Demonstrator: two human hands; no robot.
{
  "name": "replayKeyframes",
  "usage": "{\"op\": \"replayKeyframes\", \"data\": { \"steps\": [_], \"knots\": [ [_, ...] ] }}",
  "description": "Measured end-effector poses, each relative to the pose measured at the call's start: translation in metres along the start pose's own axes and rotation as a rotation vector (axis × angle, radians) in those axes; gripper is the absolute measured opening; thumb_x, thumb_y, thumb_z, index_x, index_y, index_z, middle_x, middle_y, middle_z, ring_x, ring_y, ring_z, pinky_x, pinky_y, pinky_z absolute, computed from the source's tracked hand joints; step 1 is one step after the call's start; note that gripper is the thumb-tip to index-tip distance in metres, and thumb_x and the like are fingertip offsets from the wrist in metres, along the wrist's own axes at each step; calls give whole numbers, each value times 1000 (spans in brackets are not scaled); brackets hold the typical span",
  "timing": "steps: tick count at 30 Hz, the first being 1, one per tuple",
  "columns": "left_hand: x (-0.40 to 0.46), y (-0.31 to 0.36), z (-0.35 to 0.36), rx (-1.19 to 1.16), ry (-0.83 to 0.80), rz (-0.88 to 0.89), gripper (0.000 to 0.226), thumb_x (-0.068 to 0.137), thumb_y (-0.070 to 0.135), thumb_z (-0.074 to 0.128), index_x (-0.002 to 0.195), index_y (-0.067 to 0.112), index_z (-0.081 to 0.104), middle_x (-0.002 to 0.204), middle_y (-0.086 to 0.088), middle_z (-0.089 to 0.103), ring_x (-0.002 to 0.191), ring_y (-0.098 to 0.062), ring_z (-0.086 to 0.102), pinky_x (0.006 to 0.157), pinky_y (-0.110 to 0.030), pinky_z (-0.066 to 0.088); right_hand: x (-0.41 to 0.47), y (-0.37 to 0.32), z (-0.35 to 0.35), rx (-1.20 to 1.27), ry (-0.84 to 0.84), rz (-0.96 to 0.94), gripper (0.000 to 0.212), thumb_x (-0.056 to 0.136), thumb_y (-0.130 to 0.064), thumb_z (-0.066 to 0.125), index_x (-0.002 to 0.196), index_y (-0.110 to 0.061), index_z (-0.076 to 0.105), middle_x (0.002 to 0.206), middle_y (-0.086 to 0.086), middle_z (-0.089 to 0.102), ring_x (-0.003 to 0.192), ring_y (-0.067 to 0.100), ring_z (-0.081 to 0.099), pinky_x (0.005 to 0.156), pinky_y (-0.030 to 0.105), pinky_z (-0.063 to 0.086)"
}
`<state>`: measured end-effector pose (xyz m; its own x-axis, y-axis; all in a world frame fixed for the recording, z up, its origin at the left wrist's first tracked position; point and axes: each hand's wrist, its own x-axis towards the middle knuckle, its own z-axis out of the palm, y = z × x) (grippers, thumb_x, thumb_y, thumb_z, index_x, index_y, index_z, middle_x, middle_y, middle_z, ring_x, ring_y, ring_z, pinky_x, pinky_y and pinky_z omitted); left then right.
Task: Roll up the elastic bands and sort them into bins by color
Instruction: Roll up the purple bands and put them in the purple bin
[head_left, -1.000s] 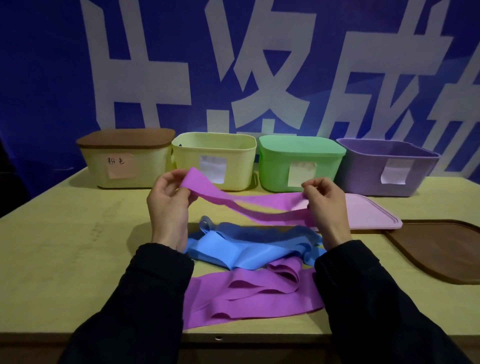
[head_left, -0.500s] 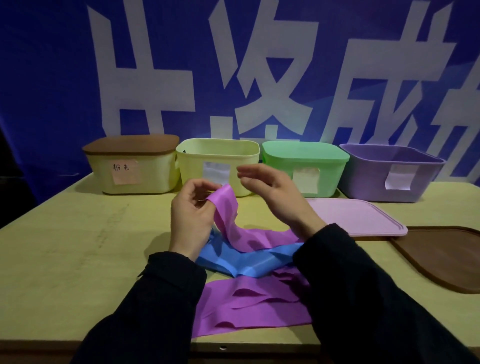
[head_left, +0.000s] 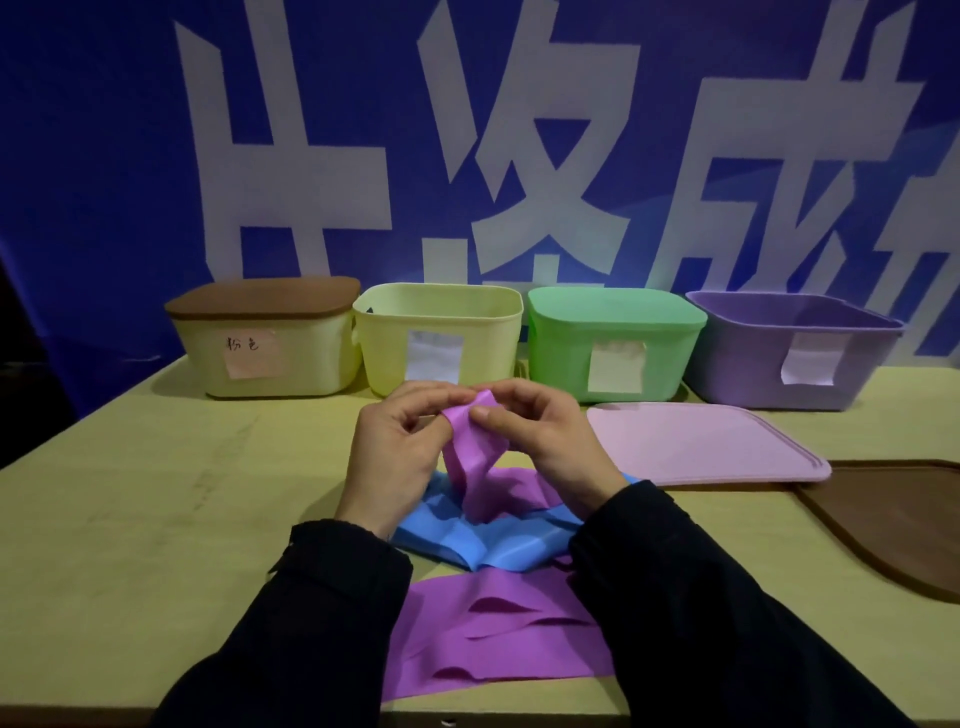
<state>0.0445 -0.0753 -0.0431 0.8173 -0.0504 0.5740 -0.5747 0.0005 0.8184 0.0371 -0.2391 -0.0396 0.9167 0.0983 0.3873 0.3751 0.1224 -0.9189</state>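
We pinch one end of a purple elastic band (head_left: 475, 457) between our left hand (head_left: 400, 447) and right hand (head_left: 545, 441), both clasping it above the yellow wooden table (head_left: 156, 519); its tail drapes toward 6 o'clock onto a crumpled blue elastic band (head_left: 467, 540). Another flat purple band (head_left: 493, 644) lies nearest us. At 12 o'clock stand four plastic bins: brown-lidded cream (head_left: 265, 343), open yellow (head_left: 441, 332), lidded green (head_left: 613, 343), open lavender (head_left: 795, 348).

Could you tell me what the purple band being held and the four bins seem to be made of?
Purple band: thin, matte, probably latex or rubber sheet; it drapes limply from both hands. Bins: likely moulded plastic, smooth satin finish, rounded corners.
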Motion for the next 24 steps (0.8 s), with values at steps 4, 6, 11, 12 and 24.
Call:
{"op": "replayKeyframes", "data": {
  "steps": [4, 6, 11, 12, 24],
  "knots": [
    [-2, -1, 0, -44, -97, -52, 40, 91, -13, 59, 108, 18, 77, 107, 1, 74, 103, -11, 70, 87, -21, 53, -1, 2, -6, 17, 51, 21, 13, 91, 1, 67, 102, -3, 72, 85, 2, 74, 75, 10, 66, 68, 21, 52],
    [-2, 0, 1, -157, -74, -131, 35, 95, -7, 58, 119, 15, 71, 110, -4, 74, 100, -16, 72, 86, -24, 55, -2, 2, -8, 37, 87, 24, 14, 91, 3, 66, 101, -5, 71, 83, 1, 74, 73, 9, 65, 66, 19, 52],
    [-3, -5, 6, -92, -77, -176, 34, 85, 41, 75, 113, 22, 72, 107, -5, 75, 102, -27, 71, 89, -40, 59, -3, 2, -9, 60, 144, -6, 15, 90, 4, 67, 101, -6, 70, 82, 8, 69, 71, 11, 63, 65, 21, 52],
    [-4, -6, 9, -55, -109, -165, 36, 82, 46, 77, 110, 23, 74, 104, -5, 76, 100, -29, 71, 91, -47, 58, -3, 2, -8, 61, 140, -13, 15, 90, 4, 67, 99, -7, 69, 80, 9, 68, 70, 12, 62, 65, 23, 52],
    [-7, -1, 13, -136, -76, -190, 19, 100, 12, 61, 112, 18, 73, 104, -2, 77, 99, -17, 72, 82, -26, 59, -4, 3, -8, -9, 143, -27, 15, 89, -1, 72, 100, -5, 64, 77, 6, 64, 65, 7, 61, 61, 23, 52]
  ]
}}
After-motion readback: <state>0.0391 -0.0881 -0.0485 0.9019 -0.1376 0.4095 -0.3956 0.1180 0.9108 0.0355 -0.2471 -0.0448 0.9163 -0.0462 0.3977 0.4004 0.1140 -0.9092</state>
